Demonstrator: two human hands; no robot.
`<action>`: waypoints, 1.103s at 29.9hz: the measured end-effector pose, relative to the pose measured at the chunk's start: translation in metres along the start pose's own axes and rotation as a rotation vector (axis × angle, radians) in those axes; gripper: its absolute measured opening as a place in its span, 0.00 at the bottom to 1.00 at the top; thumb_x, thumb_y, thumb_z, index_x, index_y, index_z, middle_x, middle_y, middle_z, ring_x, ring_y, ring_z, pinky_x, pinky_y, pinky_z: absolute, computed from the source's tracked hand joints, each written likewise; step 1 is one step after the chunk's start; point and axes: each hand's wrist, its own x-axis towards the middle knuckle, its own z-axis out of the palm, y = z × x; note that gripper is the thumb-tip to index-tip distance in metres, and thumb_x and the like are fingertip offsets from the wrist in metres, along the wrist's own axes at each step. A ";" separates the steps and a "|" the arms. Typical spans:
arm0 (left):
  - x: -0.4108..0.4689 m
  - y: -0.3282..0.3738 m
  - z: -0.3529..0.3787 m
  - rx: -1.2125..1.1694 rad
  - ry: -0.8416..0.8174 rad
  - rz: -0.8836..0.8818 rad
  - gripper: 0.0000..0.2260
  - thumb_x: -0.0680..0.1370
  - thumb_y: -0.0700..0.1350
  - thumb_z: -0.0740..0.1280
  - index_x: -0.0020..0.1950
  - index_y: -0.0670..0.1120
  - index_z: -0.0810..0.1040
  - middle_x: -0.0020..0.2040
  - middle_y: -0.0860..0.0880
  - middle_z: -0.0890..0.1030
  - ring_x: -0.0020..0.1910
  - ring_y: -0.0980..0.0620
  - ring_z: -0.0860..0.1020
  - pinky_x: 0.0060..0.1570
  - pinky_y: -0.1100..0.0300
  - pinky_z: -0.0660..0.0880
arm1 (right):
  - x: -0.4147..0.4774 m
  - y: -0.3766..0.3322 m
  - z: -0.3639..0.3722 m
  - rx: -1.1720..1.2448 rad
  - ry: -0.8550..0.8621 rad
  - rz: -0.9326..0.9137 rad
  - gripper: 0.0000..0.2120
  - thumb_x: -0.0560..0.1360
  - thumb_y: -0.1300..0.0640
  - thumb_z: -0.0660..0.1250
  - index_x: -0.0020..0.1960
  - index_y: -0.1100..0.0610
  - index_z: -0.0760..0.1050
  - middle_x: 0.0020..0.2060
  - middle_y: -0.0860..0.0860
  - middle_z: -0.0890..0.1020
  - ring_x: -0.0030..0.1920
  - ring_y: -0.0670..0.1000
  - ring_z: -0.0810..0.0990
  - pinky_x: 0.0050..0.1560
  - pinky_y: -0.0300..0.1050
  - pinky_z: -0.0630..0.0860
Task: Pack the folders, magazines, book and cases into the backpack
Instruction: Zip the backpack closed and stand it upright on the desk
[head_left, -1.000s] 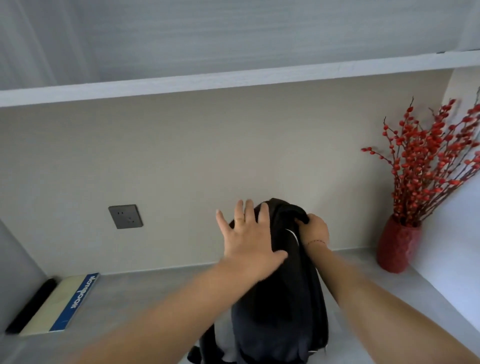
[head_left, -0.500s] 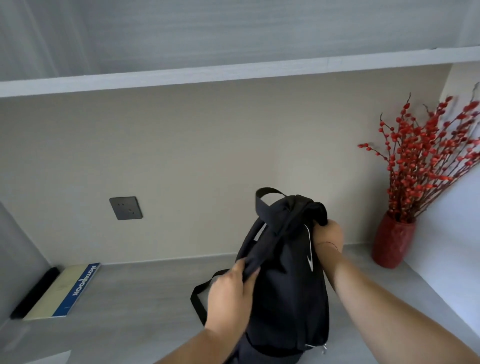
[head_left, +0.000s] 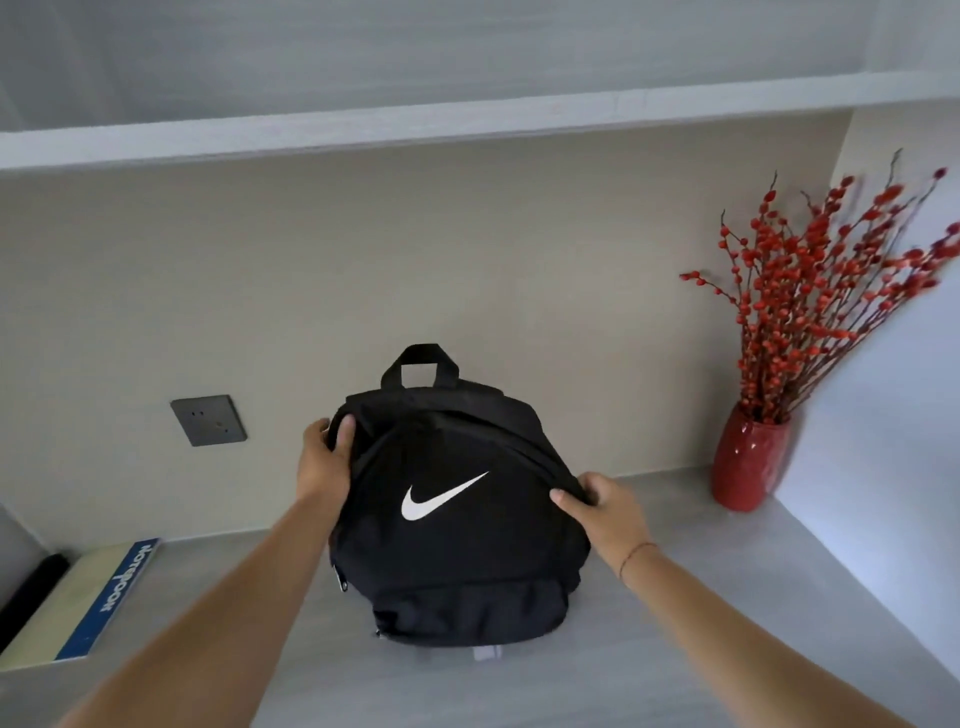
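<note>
A black backpack (head_left: 457, 545) with a white swoosh stands upright on the grey desk (head_left: 675, 649), its front facing me and its zippers closed. My left hand (head_left: 324, 462) grips its upper left edge, thumb on the front panel. My right hand (head_left: 605, 514) grips its right side, thumb pressed into the fabric. At the far left of the desk lies a book (head_left: 78, 603) with a cream cover and a blue band, and a black case (head_left: 31, 587) lies beside it against the side panel.
A red vase (head_left: 748, 462) with red berry branches (head_left: 831, 291) stands at the back right corner. A grey wall socket (head_left: 209, 420) sits on the beige wall left of the backpack. A white shelf (head_left: 467, 119) runs overhead.
The backpack has been turned from side-on to front-facing and set upright. My left hand moved from the strap to the upper left edge; my right hand moved down to the right side.
</note>
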 end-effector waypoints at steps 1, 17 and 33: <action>-0.013 -0.015 -0.001 -0.082 0.010 -0.086 0.26 0.79 0.60 0.54 0.70 0.44 0.65 0.68 0.42 0.72 0.67 0.40 0.69 0.68 0.47 0.65 | -0.002 0.003 0.006 0.026 -0.025 0.019 0.20 0.72 0.56 0.71 0.29 0.52 0.63 0.24 0.45 0.66 0.27 0.44 0.64 0.26 0.31 0.65; -0.099 -0.099 0.008 0.282 -0.090 0.118 0.17 0.78 0.52 0.63 0.65 0.47 0.71 0.53 0.45 0.82 0.52 0.41 0.79 0.46 0.53 0.74 | 0.041 -0.001 0.046 0.328 0.147 0.183 0.07 0.74 0.51 0.69 0.41 0.54 0.76 0.39 0.49 0.81 0.47 0.57 0.80 0.44 0.43 0.74; 0.025 -0.053 0.021 0.214 0.044 0.133 0.19 0.80 0.55 0.57 0.62 0.43 0.74 0.55 0.42 0.82 0.55 0.40 0.78 0.48 0.55 0.73 | 0.080 -0.019 0.054 -0.269 0.002 -0.161 0.17 0.73 0.56 0.68 0.34 0.54 0.61 0.27 0.48 0.66 0.30 0.50 0.65 0.32 0.43 0.65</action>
